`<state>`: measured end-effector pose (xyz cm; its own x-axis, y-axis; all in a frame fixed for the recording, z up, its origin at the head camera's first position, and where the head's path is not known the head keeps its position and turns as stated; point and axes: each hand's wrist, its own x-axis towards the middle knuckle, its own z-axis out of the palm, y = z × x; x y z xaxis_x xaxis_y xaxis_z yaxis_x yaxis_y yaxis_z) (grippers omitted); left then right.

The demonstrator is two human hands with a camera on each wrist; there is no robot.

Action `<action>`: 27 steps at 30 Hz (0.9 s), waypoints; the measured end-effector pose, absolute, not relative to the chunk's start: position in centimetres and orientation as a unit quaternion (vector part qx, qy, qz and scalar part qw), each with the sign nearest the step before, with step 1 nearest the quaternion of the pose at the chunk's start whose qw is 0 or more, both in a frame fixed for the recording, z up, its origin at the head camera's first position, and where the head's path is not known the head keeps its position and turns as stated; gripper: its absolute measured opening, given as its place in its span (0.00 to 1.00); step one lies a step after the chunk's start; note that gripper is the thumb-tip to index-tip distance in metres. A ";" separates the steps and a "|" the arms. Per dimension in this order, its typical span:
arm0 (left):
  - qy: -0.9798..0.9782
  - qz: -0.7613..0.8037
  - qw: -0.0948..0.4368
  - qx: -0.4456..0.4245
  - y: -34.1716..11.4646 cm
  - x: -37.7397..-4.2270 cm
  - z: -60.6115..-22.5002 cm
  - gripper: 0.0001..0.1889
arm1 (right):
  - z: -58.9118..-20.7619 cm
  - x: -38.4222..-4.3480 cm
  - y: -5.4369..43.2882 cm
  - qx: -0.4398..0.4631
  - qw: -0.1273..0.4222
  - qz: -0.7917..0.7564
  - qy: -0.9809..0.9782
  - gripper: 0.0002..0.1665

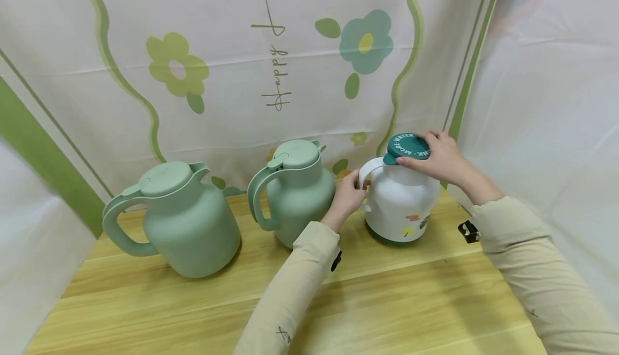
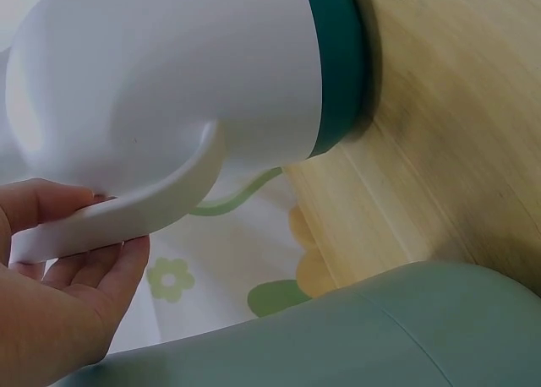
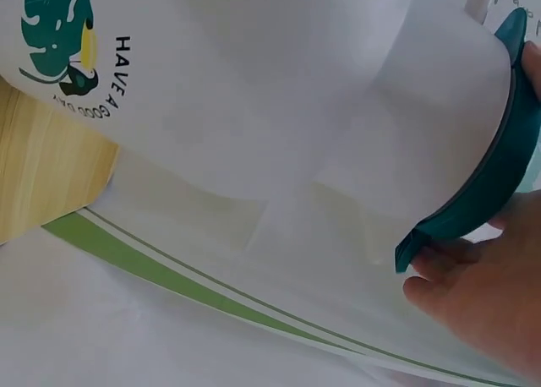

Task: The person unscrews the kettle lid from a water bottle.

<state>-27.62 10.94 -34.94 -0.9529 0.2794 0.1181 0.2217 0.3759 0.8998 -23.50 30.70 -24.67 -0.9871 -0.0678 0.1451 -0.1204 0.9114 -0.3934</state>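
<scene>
A white thermos jug (image 1: 403,202) with a dark green base and printed leaves stands upright at the table's right. My left hand (image 1: 349,194) grips its white handle (image 2: 152,205), thumb on one side and fingers curled round the other. Over the top, my right hand (image 1: 442,156) holds the round dark green lid (image 1: 409,146) by its edge, thumb at the near side and fingers at the far side. In the right wrist view the lid (image 3: 486,180) sits on the jug's neck, with fingertips (image 3: 435,264) at its spout end.
Left of the white jug stands a slim pale green jug (image 1: 302,199), close beside my left wrist. Farther left is a wider pale green jug (image 1: 191,226). Behind them hangs a flower-printed curtain (image 1: 232,75). All three stand on the wooden table (image 1: 193,312).
</scene>
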 end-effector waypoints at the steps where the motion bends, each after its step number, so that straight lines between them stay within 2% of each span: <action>1: 0.828 0.539 0.029 0.151 10.9 -27.6 -34.9 0.13 | -24.7 -23.4 30.8 0.041 0.062 0.208 -0.975 0.56; 5: 0.827 0.541 0.034 0.150 11.0 -27.7 -35.0 0.13 | -24.7 -23.2 31.3 0.020 0.052 0.223 -0.973 0.58; 18: 0.831 0.534 0.026 0.151 10.9 -27.6 -34.8 0.10 | -23.8 -23.0 31.6 0.054 -0.011 0.211 -0.976 0.53; 22: 0.835 0.530 0.021 0.150 10.9 -27.6 -34.9 0.11 | -24.1 -23.5 30.8 0.036 -0.005 0.208 -0.977 0.57; 27: 0.834 0.531 0.016 0.149 11.0 -27.5 -34.9 0.14 | -24.7 -24.0 29.8 0.016 0.030 0.210 -0.977 0.61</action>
<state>-27.53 11.00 -34.93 -0.9551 0.2651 0.1322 0.2321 0.3923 0.8901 -23.99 29.79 -24.72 -0.9978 -0.0180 0.0643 -0.0428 0.9110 -0.4102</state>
